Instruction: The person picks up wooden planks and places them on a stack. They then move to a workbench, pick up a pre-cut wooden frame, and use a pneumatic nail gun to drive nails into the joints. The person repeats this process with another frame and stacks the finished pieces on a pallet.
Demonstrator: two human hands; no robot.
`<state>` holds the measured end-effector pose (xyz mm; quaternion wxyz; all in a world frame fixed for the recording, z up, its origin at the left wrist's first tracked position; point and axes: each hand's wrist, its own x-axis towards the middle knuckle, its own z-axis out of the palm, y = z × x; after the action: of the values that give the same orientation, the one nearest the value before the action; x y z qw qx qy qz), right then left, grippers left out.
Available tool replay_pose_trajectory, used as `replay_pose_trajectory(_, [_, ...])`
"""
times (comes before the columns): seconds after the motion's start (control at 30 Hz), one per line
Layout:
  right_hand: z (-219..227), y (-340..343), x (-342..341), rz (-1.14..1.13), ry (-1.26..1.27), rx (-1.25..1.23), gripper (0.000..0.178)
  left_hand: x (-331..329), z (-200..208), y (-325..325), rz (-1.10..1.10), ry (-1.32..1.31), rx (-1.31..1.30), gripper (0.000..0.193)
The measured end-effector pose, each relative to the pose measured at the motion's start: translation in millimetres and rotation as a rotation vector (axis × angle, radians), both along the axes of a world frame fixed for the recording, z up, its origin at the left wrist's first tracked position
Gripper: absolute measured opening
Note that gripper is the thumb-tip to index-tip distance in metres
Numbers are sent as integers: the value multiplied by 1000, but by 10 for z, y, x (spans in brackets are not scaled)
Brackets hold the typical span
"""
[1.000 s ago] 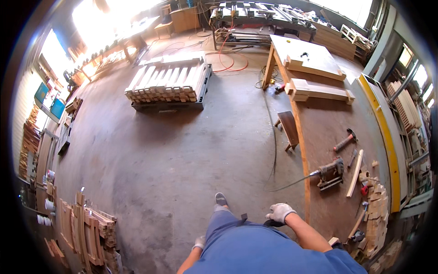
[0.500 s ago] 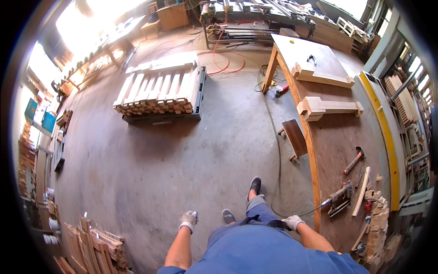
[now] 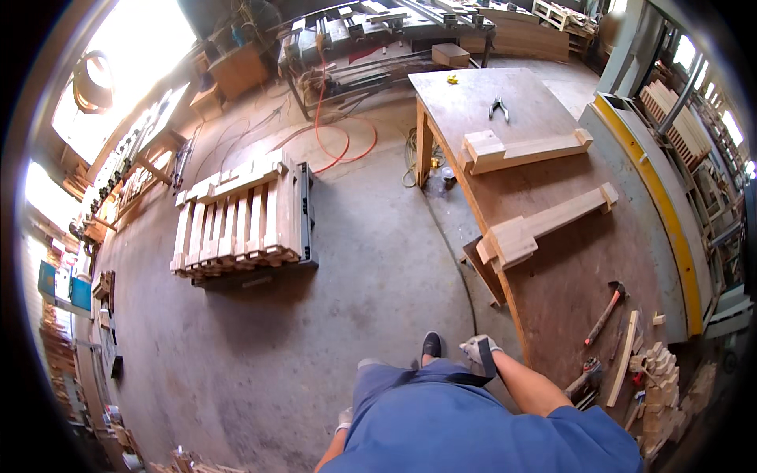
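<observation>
So there's one dark pallet (image 3: 308, 229) with one stack of wooden pieces (image 3: 233, 217) on it. Left gloved hand (image 3: 344, 418) was out front half a second ago, now back by the hip, mostly hidden, can't tell its state. Right gloved hand (image 3: 479, 347): fingers look curled, grip unclear, just beside the table (image 3: 544, 91) on the right. On that: two jointed timbers (image 3: 509, 240), one pair of pliers (image 3: 498, 109), one hammer (image 3: 605, 314).

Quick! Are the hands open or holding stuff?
White-gloved left hand: partly hidden; can't tell.
White-gloved right hand: partly covered by flat black strap; can't tell.
</observation>
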<state>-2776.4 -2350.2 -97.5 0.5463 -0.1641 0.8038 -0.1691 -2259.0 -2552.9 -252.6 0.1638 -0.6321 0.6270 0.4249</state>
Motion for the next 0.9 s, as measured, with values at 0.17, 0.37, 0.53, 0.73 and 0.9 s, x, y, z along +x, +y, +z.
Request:
replay_pose_trajectory(0.17, [718,-903,-719,56,344,-293,40,-1488,1006,-853,-84,-30,0,33])
replay_pose_trajectory(0.37, [1275,-1524,-1421,-237,712,-524,50,-1925,242,-1828,-613,4,-131,45])
replay_pose_trajectory(0.53, [1324,-1645,-2180,-256,1222,-207,60,-2634,-70,-2794,-644,13,-67,50])
replay_pose_trajectory(0.73, [1212,-1569,-2446,-521,1138,358,71,-3940,820,-3896,-106,92,254,26])
replay_pose_trajectory(0.9, [1178,-1643,-2452,-585,1156,350,65,-4565,748,-4951,-137,66,195,21])
